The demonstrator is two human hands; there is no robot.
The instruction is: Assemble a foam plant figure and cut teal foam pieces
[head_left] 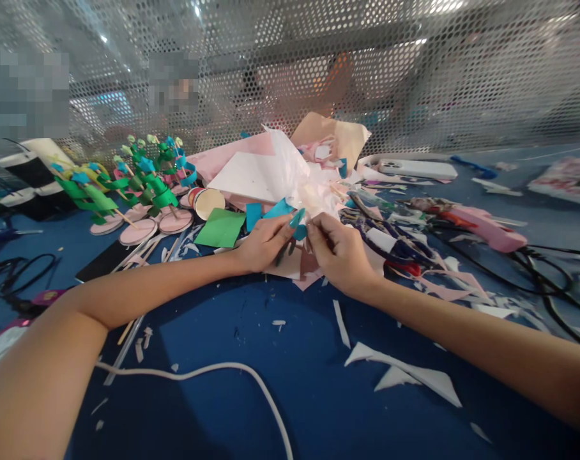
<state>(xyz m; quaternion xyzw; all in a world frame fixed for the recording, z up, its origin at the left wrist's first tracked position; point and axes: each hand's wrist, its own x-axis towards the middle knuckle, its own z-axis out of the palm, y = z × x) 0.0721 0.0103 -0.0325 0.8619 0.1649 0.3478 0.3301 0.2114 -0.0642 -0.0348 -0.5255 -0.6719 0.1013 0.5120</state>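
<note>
My left hand (265,241) and my right hand (342,252) meet over the middle of the table, fingers closed in pinches. Between the fingertips is a small blue paper piece (299,231), which both hands appear to grip; its exact shape is partly covered by the fingers. Left of my left hand lie a green paper square (221,227) and a small blue paper square (253,215). Just beyond the fingers rises a crumpled clear plastic bag (290,163), beside a white sheet (246,176).
Green paper plants on pink round bases (137,232) stand at the left. A pink glue gun (486,225) with black cables lies at the right, near a white phone (419,169). A white cable (213,367) and paper scraps (405,370) lie in front. Perforated metal (290,64) stands behind.
</note>
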